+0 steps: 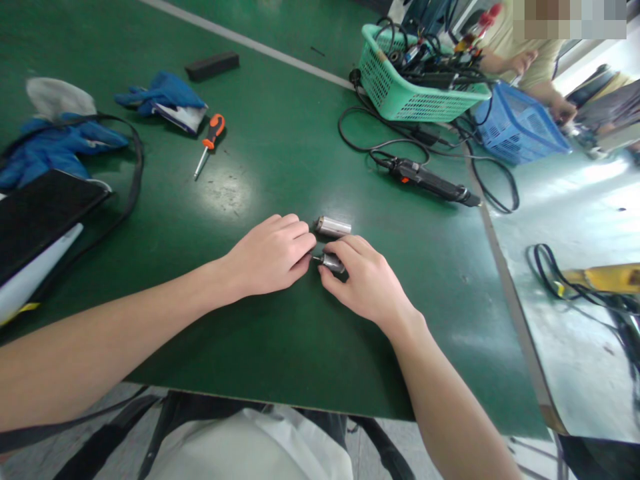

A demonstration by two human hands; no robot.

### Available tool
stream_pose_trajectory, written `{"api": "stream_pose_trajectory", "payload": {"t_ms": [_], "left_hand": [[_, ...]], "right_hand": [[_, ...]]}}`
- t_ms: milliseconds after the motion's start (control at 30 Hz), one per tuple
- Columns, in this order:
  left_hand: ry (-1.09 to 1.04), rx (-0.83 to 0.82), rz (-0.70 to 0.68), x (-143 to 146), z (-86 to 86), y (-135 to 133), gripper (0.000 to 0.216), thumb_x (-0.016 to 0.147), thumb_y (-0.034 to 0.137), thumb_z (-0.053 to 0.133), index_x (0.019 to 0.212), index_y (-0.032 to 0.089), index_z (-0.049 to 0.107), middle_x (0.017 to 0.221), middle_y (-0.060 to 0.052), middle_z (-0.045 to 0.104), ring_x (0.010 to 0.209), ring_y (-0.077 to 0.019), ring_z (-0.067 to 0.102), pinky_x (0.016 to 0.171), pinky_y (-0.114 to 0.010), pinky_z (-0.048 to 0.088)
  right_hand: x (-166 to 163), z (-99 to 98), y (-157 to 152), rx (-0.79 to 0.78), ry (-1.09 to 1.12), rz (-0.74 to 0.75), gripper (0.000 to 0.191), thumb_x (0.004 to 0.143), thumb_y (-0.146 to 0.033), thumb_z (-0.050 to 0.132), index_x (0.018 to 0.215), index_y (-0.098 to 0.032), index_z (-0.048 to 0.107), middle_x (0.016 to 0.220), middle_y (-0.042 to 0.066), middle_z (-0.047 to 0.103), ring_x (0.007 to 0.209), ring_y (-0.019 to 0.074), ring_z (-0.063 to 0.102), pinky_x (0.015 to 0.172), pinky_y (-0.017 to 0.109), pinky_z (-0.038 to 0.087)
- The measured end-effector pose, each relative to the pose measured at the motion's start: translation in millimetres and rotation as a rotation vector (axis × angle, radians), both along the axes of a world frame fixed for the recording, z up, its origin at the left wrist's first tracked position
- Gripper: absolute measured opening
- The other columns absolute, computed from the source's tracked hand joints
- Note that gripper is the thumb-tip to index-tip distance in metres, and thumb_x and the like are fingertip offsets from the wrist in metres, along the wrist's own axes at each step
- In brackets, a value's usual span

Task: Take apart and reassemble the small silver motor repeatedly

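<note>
And here we are over the green bench [280, 173], both bare hands close together near the middle! The right hand [370, 283] comes in from five o'clock, thumb and fingers closed around a small metal cylinder [333, 263], its thin tip pointing to nine o'clock. There, right at that tip, sits the left hand [275, 260], fingers curled and knuckles up; whether they pinch anything, I cannot tell, the fingertips are hidden. Just beside the held piece, at twelve o'clock, a larger metal cylinder [335, 227] lies on its side, near both hands. Out at eleven o'clock, an orange-and-black screwdriver [215, 132] points its shaft back toward seven, with a dark block [213, 66] beyond it and a blue glove [167, 97] just beside. Over to two o'clock, a black power screwdriver [430, 181] rests by its looping cord. At one o'clock, a green basket [420, 107] brims with cables and tools, a blue basket [523, 130] to its right, and behind them a co-worker's hands [524, 62]!
</note>
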State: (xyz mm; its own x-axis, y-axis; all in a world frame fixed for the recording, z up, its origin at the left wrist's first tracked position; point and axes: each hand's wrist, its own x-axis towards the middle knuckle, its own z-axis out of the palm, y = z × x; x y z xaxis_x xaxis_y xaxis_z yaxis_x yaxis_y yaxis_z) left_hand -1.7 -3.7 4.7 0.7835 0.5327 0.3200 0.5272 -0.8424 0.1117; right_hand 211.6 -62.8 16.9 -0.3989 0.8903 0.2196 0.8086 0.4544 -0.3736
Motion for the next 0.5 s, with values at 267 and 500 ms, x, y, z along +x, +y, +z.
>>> {"api": "stream_pose_trajectory", "payload": {"t_ms": [267,500], "left_hand": [[-0.01,-0.005,0.001,0.4,2.0,-0.5,0.017,0.097,0.022,0.052,0.091,0.015,0.066,0.088,-0.008,0.065,0.086,-0.0227,0.058,0.075,-0.036,0.046],[-0.003,0.014,-0.022,0.2,1.2,-0.8,0.015,0.096,0.022,0.054,0.087,0.016,0.064,0.088,-0.008,0.065,0.084,-0.0226,0.057,0.073,-0.037,0.045]], "right_hand": [[0.3,0.5,-0.5,-0.008,-0.008,-0.012,0.011,0.094,-0.025,0.062,0.103,-0.021,0.066,0.103,0.01,0.068,0.101,0.0291,0.066,0.092,0.045,0.056],[2.2,1.7,-0.6,-0.027,-0.002,0.011,0.023,0.097,-0.024,0.059,0.119,-0.022,0.066,0.116,0.011,0.07,0.111,0.0304,0.066,0.097,0.047,0.055]]}}
